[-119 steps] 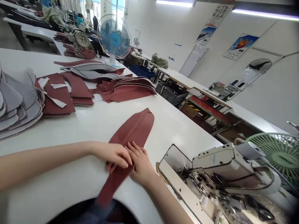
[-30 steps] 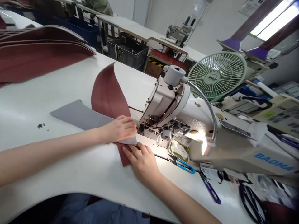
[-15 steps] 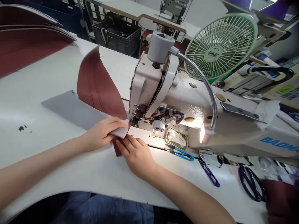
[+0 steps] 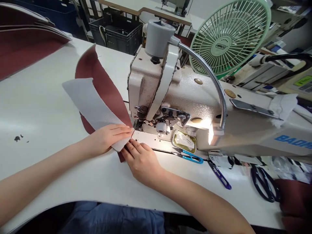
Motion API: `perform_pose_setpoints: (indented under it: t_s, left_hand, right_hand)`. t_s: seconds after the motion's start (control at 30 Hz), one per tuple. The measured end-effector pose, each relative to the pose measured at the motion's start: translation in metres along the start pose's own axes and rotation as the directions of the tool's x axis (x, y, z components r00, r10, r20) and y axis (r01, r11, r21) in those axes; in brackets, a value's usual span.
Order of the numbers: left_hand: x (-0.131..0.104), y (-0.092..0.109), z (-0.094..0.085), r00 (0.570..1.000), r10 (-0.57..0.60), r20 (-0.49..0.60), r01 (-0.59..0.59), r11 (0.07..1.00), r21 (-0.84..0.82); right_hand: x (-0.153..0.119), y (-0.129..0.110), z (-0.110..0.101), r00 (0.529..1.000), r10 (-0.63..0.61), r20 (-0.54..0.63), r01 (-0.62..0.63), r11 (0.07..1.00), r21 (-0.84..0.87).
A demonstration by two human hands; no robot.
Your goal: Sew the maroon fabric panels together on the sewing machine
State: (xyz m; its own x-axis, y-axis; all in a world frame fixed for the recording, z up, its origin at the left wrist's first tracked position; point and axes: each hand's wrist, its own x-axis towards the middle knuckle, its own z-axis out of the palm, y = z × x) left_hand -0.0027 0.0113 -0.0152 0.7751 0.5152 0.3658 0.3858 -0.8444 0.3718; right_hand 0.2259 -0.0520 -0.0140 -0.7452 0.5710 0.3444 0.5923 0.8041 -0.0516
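Maroon material faces up on the curved panel (image 4: 109, 92), which lies on the white worktable (image 4: 73, 183) with its near end close beside the sewing machine's (image 4: 192, 94) needle area. From my remote seat I see a grey-backed strip (image 4: 89, 102) laid across it. My left hand (image 4: 104, 139) holds the strip's near end, fingers together; my right hand (image 4: 145, 164) has its fingertips at the panel's near end, whether pinching or only pressing I cannot tell. I judge the two pieces brought together there, while their far ends fan apart, unjoined as far as I can see. Fingers hide any stitching. More maroon panels (image 4: 26, 48) lie stacked at the far left, and blue thread snips (image 4: 192, 157) rest near the machine.
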Motion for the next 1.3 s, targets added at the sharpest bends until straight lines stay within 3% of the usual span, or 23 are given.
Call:
perform_pose_setpoints:
  t_s: [0.33, 0.53, 0.73, 1.3]
  left_hand:
    - [0.001, 0.005, 0.004, 0.999, -0.039, -0.015, 0.039, 0.999, 0.012]
    - [0.017, 0.002, 0.007, 0.998, -0.066, 0.011, 0.065, 0.995, 0.077]
    - [0.030, 0.003, 0.013, 0.995, -0.097, 0.013, 0.095, 0.993, 0.071]
    - [0.037, 0.006, 0.014, 0.993, -0.115, -0.007, 0.115, 0.992, 0.048]
  right_hand:
    - [0.001, 0.003, -0.003, 0.996, 0.016, 0.089, -0.021, 0.998, 0.061]
    - [0.003, 0.023, -0.011, 0.988, 0.010, 0.156, -0.013, 1.000, 0.021]
    - [-0.002, 0.036, -0.015, 0.991, 0.008, 0.137, -0.011, 1.000, 0.022]
    - [-0.002, 0.040, -0.025, 0.982, 0.016, 0.187, -0.027, 0.998, 0.057]
